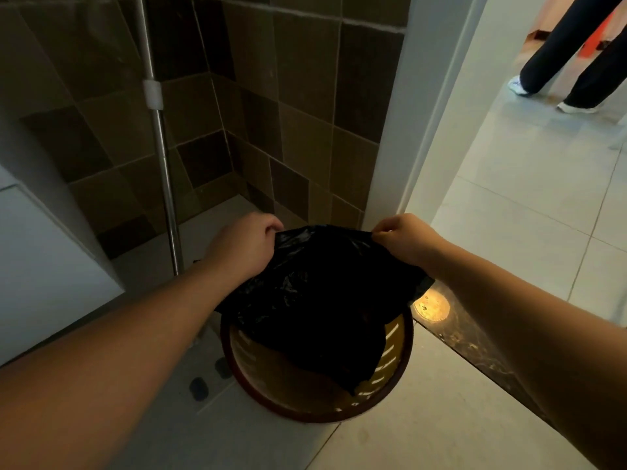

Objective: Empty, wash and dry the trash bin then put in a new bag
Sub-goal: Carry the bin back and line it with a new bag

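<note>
Here, seen from a head camera looking down, two bare forearms reach forward over a round bin (317,407) standing on a pale tiled floor (424,432), beside a dark stone threshold (475,340) at a doorway. Both hands hold a black bag (315,293) above the bin. The left hand (242,244) grips the bag's far left edge, fingers curled over the plastic. The right hand (403,237) pinches the far right edge between thumb and fingertips. The bag hangs between them like a slack sheet, its lower part drooping inside the bin's rim; the slatted yellowish inner wall shows on the near side.

The bag looks limp and light, so this is probably the new liner going in, though an old bag being lifted out cannot be ruled out. To do the lining well, the hands should find the open mouth, part its two layers, and let the closed end drop to the bottom. Then stretch the mouth over the rim all the way round, pressing air out so it sits flat.

A metal pole (163,157) with a white clip leans against brown wall tiles (288,96). Beyond the doorway, another person's legs (573,56) in dark trousers and pale shoes stand on the bright floor.

No brand, label or writing can be read anywhere.
</note>
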